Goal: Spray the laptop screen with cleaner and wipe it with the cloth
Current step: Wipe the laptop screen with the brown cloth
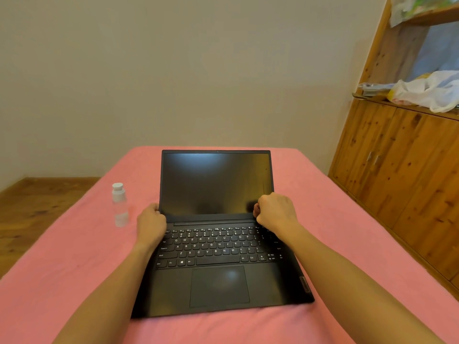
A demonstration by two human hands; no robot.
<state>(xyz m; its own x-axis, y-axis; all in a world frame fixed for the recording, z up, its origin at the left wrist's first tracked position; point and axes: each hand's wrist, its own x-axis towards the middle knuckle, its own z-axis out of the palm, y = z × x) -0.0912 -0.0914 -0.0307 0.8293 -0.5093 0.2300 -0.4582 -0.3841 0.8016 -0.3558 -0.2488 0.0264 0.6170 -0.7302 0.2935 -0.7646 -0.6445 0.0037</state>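
A black laptop lies open on the pink-covered table, its dark screen upright and switched off. My left hand grips the screen's lower left edge. At the screen's lower right corner my right hand is curled into a fist against the glass. A small dark patch that looks like the cloth shows at its fingertips, most of it hidden in the fist. The small clear spray bottle with a white cap stands upright on the table, just left of my left hand and apart from it.
The pink cover spans the whole table. A wooden cabinet stands along the right side, with a white plastic bag on its ledge. Wooden floor shows at the left, and a plain wall stands behind.
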